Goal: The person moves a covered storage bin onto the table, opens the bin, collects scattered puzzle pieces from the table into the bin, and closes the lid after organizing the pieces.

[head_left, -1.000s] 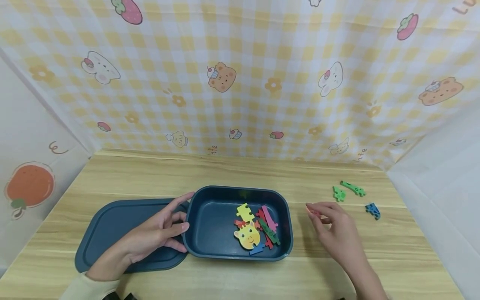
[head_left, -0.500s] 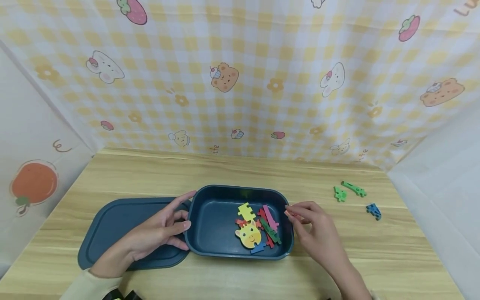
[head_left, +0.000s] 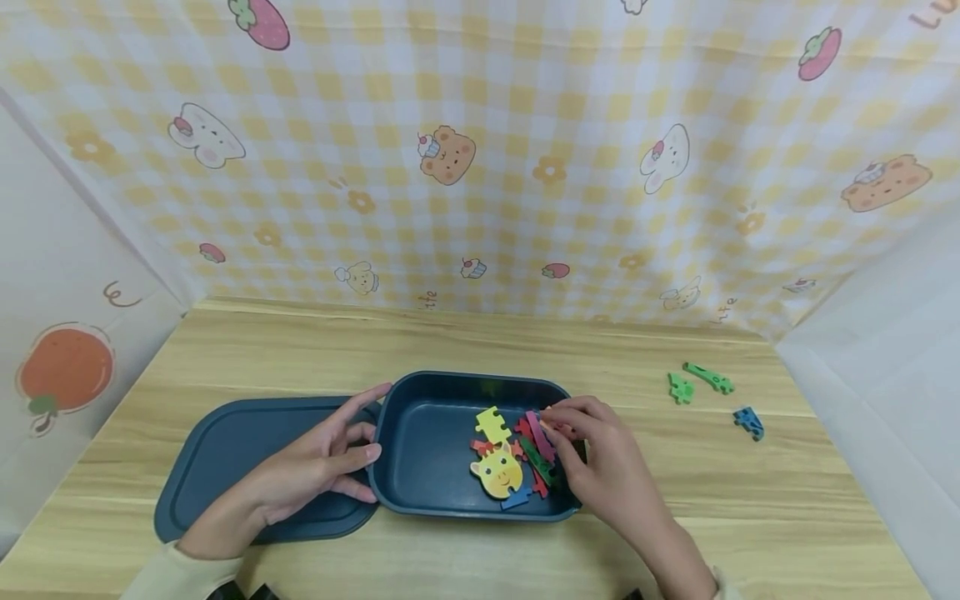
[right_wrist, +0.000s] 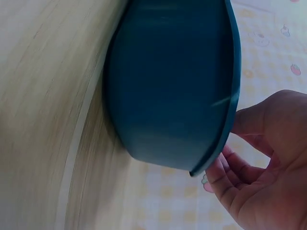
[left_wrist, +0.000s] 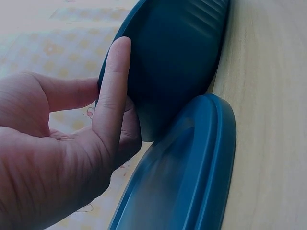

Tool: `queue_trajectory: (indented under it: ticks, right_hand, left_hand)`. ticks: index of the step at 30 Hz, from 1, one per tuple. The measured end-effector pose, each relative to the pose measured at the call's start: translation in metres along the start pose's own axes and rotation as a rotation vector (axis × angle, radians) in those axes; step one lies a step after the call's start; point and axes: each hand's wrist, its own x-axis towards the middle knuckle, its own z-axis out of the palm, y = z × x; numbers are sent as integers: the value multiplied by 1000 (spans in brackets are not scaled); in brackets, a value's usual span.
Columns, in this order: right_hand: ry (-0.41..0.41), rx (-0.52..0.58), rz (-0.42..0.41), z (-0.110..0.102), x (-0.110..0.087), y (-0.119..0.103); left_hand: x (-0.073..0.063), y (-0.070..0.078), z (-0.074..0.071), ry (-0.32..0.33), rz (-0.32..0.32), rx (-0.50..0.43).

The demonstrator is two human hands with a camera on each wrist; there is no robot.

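My right hand [head_left: 611, 450] reaches over the right end of the dark blue box [head_left: 435, 462], pinching a small reddish puzzle piece [head_left: 564, 428] just above the pile. In the right wrist view the box wall hides that piece. My left hand [head_left: 307, 471] rests against the box's left end, thumb at the rim; in the left wrist view a straight finger [left_wrist: 112, 91] lies along the outer wall. Inside the box are a yellow giraffe-head piece [head_left: 498, 472], a yellow piece [head_left: 491, 425], a pink strip [head_left: 540, 436], a dark green strip [head_left: 536, 460] and a blue piece [head_left: 516, 499].
A matching blue lid [head_left: 217, 467] lies flat left of the box, partly under my left forearm. To the right on the wooden table are a light green piece [head_left: 681, 388], a green strip [head_left: 708, 377] and a blue piece [head_left: 748, 423]. A checked curtain [head_left: 510, 225] hangs behind.
My right hand has carried the reddish puzzle piece leftward from over the table, across the rim, to above the box. My left hand has stayed against the box.
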Motion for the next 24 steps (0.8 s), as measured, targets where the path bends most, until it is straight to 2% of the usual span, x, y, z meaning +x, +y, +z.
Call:
queue_trajectory:
  ticks: [6,11,24]
  right_hand:
    - [-56,14,-30,7,2,-3]
    - [-55,7,-71,11,4,-4]
    - [-35,35,-24,7,2,-5]
  left_hand:
    - [0,-1,0,1,3,0]
    - [0,0,0,2,6,0]
    - [1,0,0,-6,5,-2]
